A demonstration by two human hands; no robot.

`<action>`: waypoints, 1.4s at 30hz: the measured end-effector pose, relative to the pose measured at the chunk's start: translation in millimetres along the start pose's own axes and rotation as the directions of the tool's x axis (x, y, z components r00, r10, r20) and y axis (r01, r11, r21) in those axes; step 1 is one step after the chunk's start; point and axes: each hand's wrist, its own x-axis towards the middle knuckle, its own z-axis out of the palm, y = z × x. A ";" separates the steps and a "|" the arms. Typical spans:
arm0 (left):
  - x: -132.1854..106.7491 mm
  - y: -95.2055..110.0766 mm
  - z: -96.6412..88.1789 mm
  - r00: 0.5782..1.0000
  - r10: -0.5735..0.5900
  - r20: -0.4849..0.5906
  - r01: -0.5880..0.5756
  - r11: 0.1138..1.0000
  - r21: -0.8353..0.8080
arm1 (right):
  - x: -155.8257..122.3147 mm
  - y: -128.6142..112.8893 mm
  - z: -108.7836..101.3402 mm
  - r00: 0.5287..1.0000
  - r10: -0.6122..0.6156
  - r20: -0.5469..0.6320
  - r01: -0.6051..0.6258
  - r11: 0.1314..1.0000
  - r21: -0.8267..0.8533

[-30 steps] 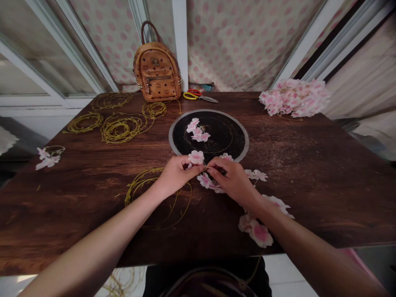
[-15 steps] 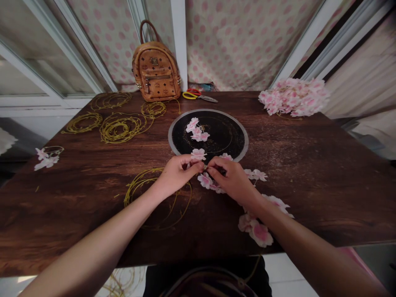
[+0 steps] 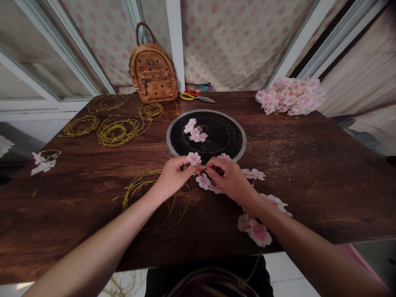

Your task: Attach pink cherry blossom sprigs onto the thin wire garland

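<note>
My left hand (image 3: 179,170) is closed in a pinch on a thin flower stem, and a pink-white artificial flower (image 3: 194,158) stands up at its fingertips. Close beside it, my right hand (image 3: 224,173) pinches the same small stem joint between thumb and fingers. Below and between the hands hang more pink blossoms (image 3: 204,181). The flower garland runs on under my right forearm to larger blossoms (image 3: 259,232) near the table's front edge. Left of my hands lies a loose coil of yellow-green stem (image 3: 131,194), partly hidden by my left forearm.
Ahead is a round black plate (image 3: 216,117) with a flower sprig (image 3: 196,133) on it. Further back are scissors (image 3: 198,96), a brown backpack (image 3: 154,76) and several stem coils (image 3: 119,130). A flower pile (image 3: 291,97) sits back right, a small sprig (image 3: 43,163) far left.
The flower at my left fingertips has shifted slightly left and down, with a little more of the joint showing between the hands. Both hands keep their pinch. The whole view has moved slightly.
</note>
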 end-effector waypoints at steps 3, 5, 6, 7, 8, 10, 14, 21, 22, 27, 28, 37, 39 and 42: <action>-1.0 1.2 0.0 1.000 0.017 0.002 -0.018 0.999 0.047 | -0.3 -1.1 -0.7 1.000 0.012 -0.001 -0.012 1.000 -0.001; -1.7 2.4 -0.3 1.000 0.022 0.012 -0.023 0.998 0.067 | -0.3 -1.8 -1.4 1.000 0.015 0.001 -0.015 1.000 -0.002; -1.8 3.0 -0.6 0.999 0.026 0.020 -0.027 0.997 0.074 | -0.3 -2.1 -1.7 1.000 0.015 0.003 -0.015 1.000 -0.005; -1.9 3.5 -0.9 0.999 0.033 0.026 -0.035 0.996 0.083 | -0.2 -2.3 -2.0 1.000 0.014 0.006 -0.014 1.000 -0.007; -1.8 3.9 -1.3 0.999 0.042 0.031 -0.044 0.995 0.095 | -0.2 -2.5 -2.2 1.000 0.013 0.007 -0.012 1.000 -0.011; -1.5 4.7 -2.1 0.998 0.058 0.032 -0.061 0.990 0.123 | -0.1 -2.8 -2.4 1.000 0.009 0.010 -0.009 1.000 -0.017; -1.0 6.1 -2.6 0.997 0.058 0.050 -0.064 0.990 0.130 | 0.2 -2.7 -2.1 1.000 0.012 0.018 -0.011 1.000 -0.026; -1.3 8.7 -0.7 0.998 -0.011 0.065 0.007 0.998 0.063 | 0.9 -1.2 -1.4 0.999 0.021 0.044 -0.019 0.999 -0.041; -1.3 9.3 -0.6 0.998 -0.017 0.064 0.013 0.998 0.062 | 1.0 -1.0 -1.3 0.999 0.019 0.045 -0.017 0.999 -0.038; -1.5 11.2 -0.5 0.998 -0.022 0.058 0.018 0.998 0.066 | 1.1 -1.5 -1.0 0.999 0.006 0.042 -0.005 0.999 -0.032; -1.6 11.3 -0.4 0.998 -0.022 0.058 0.019 0.998 0.067 | 1.0 -1.8 -1.1 0.999 0.008 0.043 -0.006 0.999 -0.036; -2.1 7.5 -1.8 0.996 0.024 0.085 -0.038 0.985 0.167 | 0.3 -1.7 -1.3 0.998 0.034 0.054 -0.029 0.996 -0.082; -2.2 6.3 -2.3 0.995 0.044 0.090 -0.061 0.979 0.195 | 0.1 -1.2 -1.2 0.998 0.031 0.056 -0.026 0.996 -0.084; -2.6 5.4 -2.5 0.994 0.058 0.097 -0.079 0.971 0.226 | -0.1 -1.0 -1.5 0.998 0.017 0.060 -0.012 0.996 -0.088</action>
